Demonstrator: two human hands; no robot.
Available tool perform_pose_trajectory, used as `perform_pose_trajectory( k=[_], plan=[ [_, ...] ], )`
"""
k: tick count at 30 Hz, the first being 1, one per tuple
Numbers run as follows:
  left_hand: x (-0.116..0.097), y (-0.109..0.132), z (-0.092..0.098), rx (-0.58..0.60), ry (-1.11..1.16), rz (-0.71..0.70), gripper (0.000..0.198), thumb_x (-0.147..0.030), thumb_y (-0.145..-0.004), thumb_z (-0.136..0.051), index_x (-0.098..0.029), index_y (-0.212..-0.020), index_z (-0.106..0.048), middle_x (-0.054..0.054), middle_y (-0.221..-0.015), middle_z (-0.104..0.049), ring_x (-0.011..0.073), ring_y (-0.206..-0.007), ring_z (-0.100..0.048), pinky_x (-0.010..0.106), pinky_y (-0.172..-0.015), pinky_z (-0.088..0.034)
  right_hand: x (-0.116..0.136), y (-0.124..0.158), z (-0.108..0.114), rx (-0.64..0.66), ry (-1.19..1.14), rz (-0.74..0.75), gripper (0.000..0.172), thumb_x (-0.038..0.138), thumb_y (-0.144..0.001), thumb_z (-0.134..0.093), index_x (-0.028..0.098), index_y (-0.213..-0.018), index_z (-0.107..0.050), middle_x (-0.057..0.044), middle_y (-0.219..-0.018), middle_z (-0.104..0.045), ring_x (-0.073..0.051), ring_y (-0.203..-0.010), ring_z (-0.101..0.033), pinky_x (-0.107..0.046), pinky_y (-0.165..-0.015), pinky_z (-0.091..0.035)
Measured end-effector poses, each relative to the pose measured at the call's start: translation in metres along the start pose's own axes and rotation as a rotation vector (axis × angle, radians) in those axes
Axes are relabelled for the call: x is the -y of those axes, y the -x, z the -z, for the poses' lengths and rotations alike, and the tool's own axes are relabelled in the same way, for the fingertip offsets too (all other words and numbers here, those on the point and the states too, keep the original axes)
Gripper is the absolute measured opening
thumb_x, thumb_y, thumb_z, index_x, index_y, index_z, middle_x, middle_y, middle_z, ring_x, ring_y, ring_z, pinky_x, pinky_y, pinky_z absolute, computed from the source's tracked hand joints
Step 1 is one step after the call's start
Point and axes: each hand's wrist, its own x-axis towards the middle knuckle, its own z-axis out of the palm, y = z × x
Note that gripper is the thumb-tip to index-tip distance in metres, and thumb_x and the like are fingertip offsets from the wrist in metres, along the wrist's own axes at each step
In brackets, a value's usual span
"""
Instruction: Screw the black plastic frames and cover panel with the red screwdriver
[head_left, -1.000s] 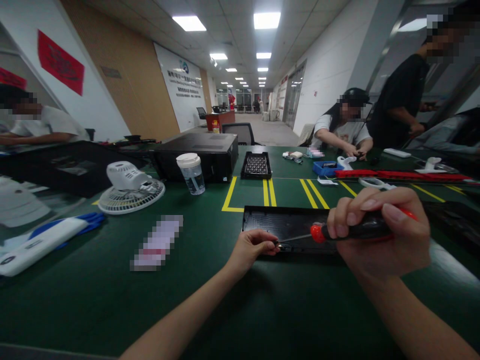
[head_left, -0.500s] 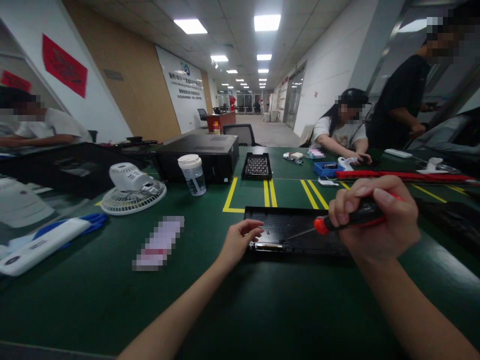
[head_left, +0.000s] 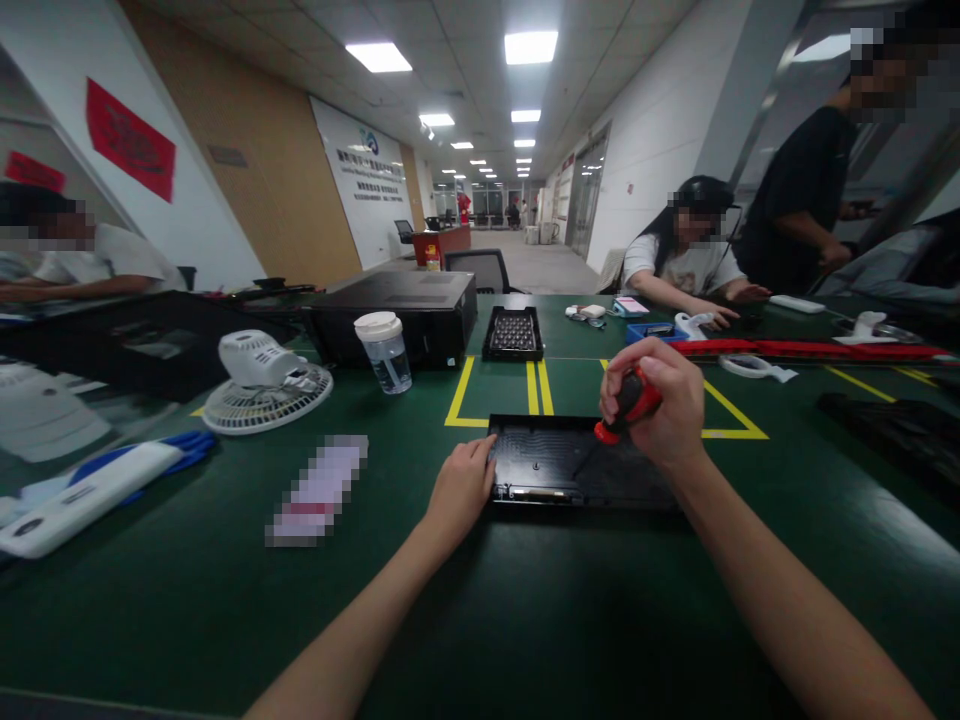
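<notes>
A flat black plastic panel (head_left: 555, 462) lies on the green table (head_left: 525, 620) in front of me. My left hand (head_left: 463, 487) rests against its left edge, fingers curled on the rim. My right hand (head_left: 660, 400) is closed round the red and black handle of a screwdriver (head_left: 626, 405), whose thin shaft slants down with its tip on the panel's inner face. A metal strip runs along the panel's near edge.
A white desk fan (head_left: 262, 385), a clear cup with a white lid (head_left: 384, 350), a black computer case (head_left: 405, 310) and a black screw tray (head_left: 513, 332) stand behind. White and blue items (head_left: 90, 485) lie far left. Other people work at the back right and left.
My right hand swung the screwdriver from lying nearly level to pointing steeply down on the panel and moved left. My left hand let go of its pinch and settled on the panel's left edge.
</notes>
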Motion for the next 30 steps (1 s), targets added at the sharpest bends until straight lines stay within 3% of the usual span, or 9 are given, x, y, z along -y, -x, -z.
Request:
perform_pose_trajectory(
  k=[9, 15, 30],
  plan=[
    [0.003, 0.001, -0.005, 0.132, -0.263, 0.009, 0.039, -0.027, -0.09, -0.033, -0.015, -0.125, -0.044, 0.011, -0.116, -0.058, 0.0173, -0.1, -0.055, 0.031, -0.086, -0.042, -0.007, 0.006, -0.001, 0.063, 0.015, -0.091, 0.012, 0.019, -0.077, -0.045, 0.014, -0.072, -0.055, 0.002, -0.052, -0.051, -0.009, -0.036, -0.048, -0.02, -0.032, -0.038],
    [0.003, 0.001, -0.004, 0.205, -0.355, 0.002, 0.039, -0.028, -0.091, -0.029, -0.015, -0.125, -0.045, 0.01, -0.107, -0.063, 0.0182, -0.093, -0.058, 0.031, -0.08, -0.043, -0.005, 0.009, -0.004, 0.099, 0.013, -0.111, 0.014, 0.019, -0.077, -0.044, 0.014, -0.072, -0.056, 0.001, -0.052, -0.051, -0.009, -0.036, -0.048, -0.02, -0.031, -0.037],
    [0.005, 0.002, -0.008, 0.201, -0.372, -0.013, 0.039, -0.025, -0.091, -0.03, -0.015, -0.126, -0.044, 0.009, -0.105, -0.063, 0.0185, -0.095, -0.057, 0.031, -0.08, -0.043, -0.007, 0.011, -0.005, 0.144, 0.028, -0.129, 0.015, 0.017, -0.078, -0.043, 0.013, -0.073, -0.057, 0.001, -0.053, -0.052, -0.01, -0.036, -0.048, -0.021, -0.031, -0.034]
  ],
)
